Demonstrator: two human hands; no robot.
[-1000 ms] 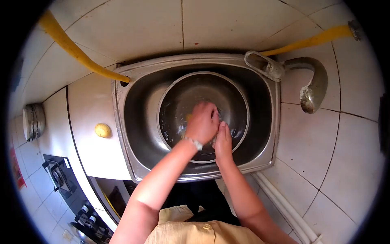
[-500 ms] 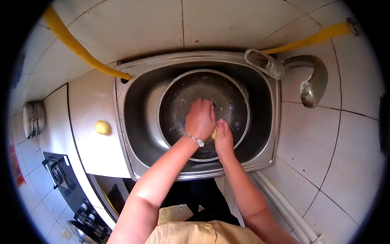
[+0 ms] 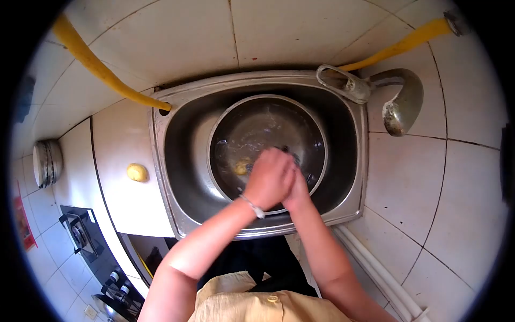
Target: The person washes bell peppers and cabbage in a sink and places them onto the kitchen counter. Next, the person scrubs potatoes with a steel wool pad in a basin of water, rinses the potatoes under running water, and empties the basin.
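Note:
My left hand, with a pale bracelet at the wrist, is curled against my right hand above the near part of a round metal basin. The two hands press together, somewhat blurred. Whether anything small is between them is hidden, and most of the right fingers are behind the left hand. Water with glints on its surface fills part of the basin. A yellow potato lies in the water, just left of my left hand.
The basin stands in a steel sink. Another potato lies on the white counter to the left. A faucet is at the right, and a yellow hose enters the sink's left corner. A gas stove sits at lower left.
The potato that was between my hands is out of them, and one now shows in the water at left. My hands have come together, nearer to me.

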